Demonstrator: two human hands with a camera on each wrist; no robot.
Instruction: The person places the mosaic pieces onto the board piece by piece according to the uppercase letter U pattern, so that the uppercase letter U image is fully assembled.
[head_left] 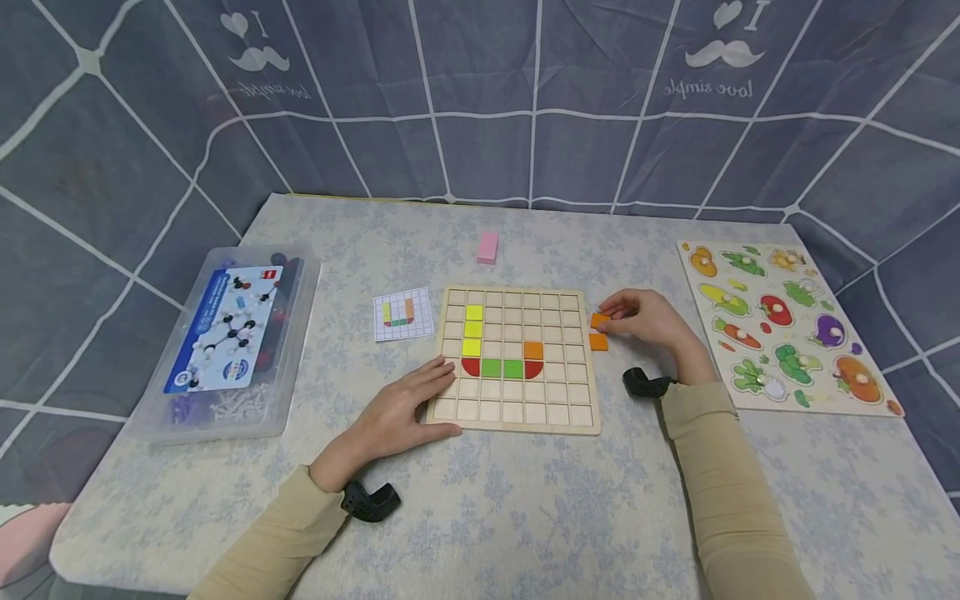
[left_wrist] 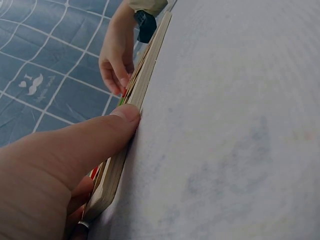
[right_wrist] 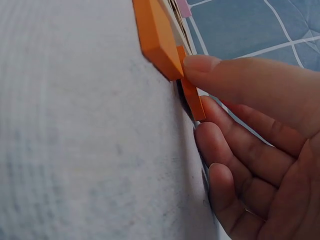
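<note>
A wooden grid board [head_left: 558, 408] holds yellow squares [head_left: 473, 328], two green squares [head_left: 491, 368], two red rounded pieces [head_left: 533, 368] and an orange square [head_left: 533, 350]. My left hand [head_left: 401, 412] rests at its lower left corner, fingers extended; in the left wrist view the thumb [left_wrist: 95, 140] touches the board's edge [left_wrist: 145, 75]. Right of the board, my right hand [head_left: 648, 321] pinches an orange square tile [right_wrist: 192, 95] between thumb and fingers. Another orange tile [head_left: 597, 342] lies just in front of it, nearer me.
A pattern card [head_left: 403, 314] lies left of the board and a pink block [head_left: 487, 247] behind it. At far left sits a clear plastic box [head_left: 300, 333] with a molecule-model label. A vegetable knob puzzle [head_left: 787, 333] lies at right, close to my right forearm.
</note>
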